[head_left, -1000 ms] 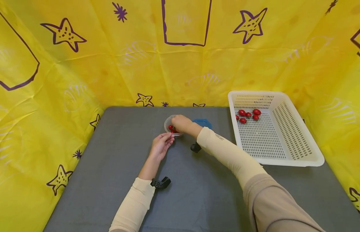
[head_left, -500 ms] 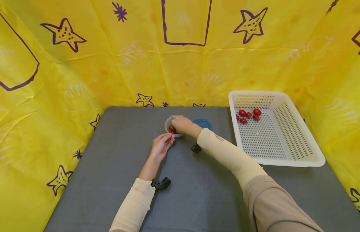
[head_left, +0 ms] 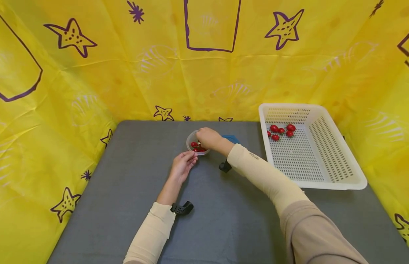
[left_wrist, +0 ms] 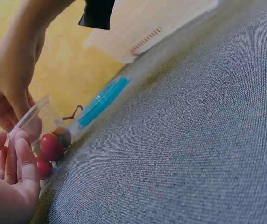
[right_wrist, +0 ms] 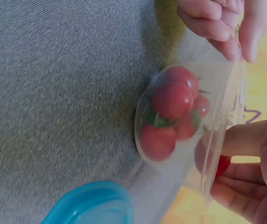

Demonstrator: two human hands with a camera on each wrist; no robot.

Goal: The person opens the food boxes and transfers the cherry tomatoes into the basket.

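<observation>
The clear plastic tub (right_wrist: 220, 81) stands on the counter with its mouth up, and several red cherry tomatoes (right_wrist: 172, 100) lie heaped in its bottom, some with green calyxes showing through the wall. Your left hand (head_left: 182, 167) pinches the near rim in a narrow grip of thumb and fingertips, probably to steady so light a container. Your right hand (head_left: 209, 139) reaches over the far right of the rim; its grip is closed on a red tomato (right_wrist: 223, 165), partly hidden between thumb and fingers. Holding it that low likely lets it settle without a drop or a bruise.

The blue lid (head_left: 231, 138) lies on the counter just beyond your right wrist, apart from the tub, which seems to leave the mouth free for your fingers. Further right sits the white perforated basket (head_left: 300, 157), with more tomatoes (head_left: 282, 131) gathered at its far left corner, on the side nearest the tub. Grey fabric covers the counter (head_left: 145, 176); a yellow printed cloth (head_left: 207, 73) hangs behind.
</observation>
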